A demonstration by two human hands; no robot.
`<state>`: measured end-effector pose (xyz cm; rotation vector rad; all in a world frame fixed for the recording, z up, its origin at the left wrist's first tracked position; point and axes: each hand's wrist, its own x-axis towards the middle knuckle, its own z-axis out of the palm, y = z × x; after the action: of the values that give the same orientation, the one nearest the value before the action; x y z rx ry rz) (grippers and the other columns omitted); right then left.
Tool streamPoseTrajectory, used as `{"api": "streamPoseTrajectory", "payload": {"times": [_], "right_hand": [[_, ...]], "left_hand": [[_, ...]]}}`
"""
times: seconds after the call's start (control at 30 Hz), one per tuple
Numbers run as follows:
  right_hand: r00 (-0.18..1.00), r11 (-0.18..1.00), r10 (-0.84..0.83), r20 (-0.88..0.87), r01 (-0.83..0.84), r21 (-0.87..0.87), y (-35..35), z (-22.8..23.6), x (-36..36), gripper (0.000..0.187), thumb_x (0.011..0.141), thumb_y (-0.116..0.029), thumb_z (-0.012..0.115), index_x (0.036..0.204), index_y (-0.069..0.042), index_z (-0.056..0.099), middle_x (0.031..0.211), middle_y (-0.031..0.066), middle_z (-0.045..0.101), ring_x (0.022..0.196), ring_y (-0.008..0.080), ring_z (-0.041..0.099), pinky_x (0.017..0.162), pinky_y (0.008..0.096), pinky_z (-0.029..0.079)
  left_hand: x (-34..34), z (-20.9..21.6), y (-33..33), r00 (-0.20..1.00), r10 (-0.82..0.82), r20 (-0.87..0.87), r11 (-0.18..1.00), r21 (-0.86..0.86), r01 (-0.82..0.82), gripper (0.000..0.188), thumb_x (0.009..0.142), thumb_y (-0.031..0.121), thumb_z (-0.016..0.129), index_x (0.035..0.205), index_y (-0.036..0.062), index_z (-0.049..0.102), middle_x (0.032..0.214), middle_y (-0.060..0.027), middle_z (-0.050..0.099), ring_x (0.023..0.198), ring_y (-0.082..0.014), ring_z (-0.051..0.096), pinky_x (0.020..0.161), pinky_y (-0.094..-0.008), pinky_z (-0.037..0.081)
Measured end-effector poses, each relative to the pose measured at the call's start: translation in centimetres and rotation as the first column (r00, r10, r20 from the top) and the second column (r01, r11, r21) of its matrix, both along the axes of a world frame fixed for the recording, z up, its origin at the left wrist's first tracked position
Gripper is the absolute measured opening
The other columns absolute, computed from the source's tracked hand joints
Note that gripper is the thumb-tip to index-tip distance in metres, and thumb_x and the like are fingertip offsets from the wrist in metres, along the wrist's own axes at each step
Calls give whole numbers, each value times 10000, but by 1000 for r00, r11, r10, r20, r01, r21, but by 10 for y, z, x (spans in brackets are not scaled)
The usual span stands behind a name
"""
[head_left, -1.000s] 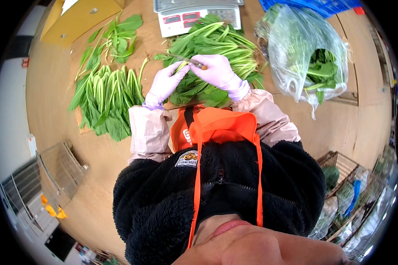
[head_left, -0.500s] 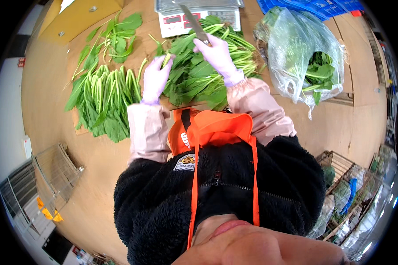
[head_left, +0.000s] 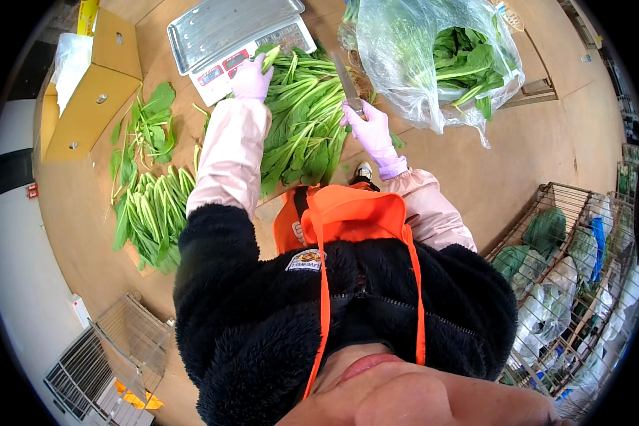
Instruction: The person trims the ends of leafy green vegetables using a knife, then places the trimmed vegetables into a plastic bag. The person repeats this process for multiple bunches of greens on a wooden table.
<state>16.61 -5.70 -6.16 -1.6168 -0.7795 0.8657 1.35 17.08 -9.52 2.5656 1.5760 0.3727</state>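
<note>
My left hand [head_left: 250,79], in a thin lilac glove, is closed on a pale green vegetable stalk [head_left: 270,58] beside the front of the scale. In my right hand [head_left: 370,129], gloved the same way, is a knife [head_left: 346,79], its blade pointing forward and slightly left. Between the two hands lies a big heap of leafy greens [head_left: 302,117] with long stems. Left of my left sleeve rests a bunch of greens [head_left: 156,213], stem ends forward. A few loose leafy stalks [head_left: 149,128] are spread out ahead of that bunch.
A white scale with a metal tray [head_left: 234,28] stands at the far middle. A yellow cardboard box [head_left: 110,78] is at far left. A clear plastic bag [head_left: 397,64] of greens sits at far right. Wire carts [head_left: 547,206] [head_left: 131,341] stand behind on both sides.
My left hand has reached forward toward the scale with the stalk. My right hand, with the knife, has drawn off the heap to its right side. The whole view has turned.
</note>
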Motion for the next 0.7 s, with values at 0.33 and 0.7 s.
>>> {"api": "streamPoseTrajectory", "payload": {"times": [0.33, 0.7], "right_hand": [[756, 931, -53, 653, -200, 307, 34, 54, -48, 170, 784, -227, 617, 913, -117, 599, 700, 42, 627, 543, 192, 605, 486, 278, 465], [486, 877, -7, 874, -417, 239, 36, 54, -76, 183, 751, -148, 642, 907, -107, 555, 709, 34, 612, 560, 191, 596, 461, 274, 452]], "left_hand": [[-72, 137, -83, 946, -66, 319, 998, 42, 56, 378, 744, 337, 607, 1070, 146, 589, 913, -76, 612, 814, -238, 593, 726, -323, 468], [-105, 108, -139, 746, 213, 631, 839, -510, 192, 411, 761, 326, 627, 1082, 76, 567, 883, -68, 628, 806, -119, 581, 744, -251, 438]]}}
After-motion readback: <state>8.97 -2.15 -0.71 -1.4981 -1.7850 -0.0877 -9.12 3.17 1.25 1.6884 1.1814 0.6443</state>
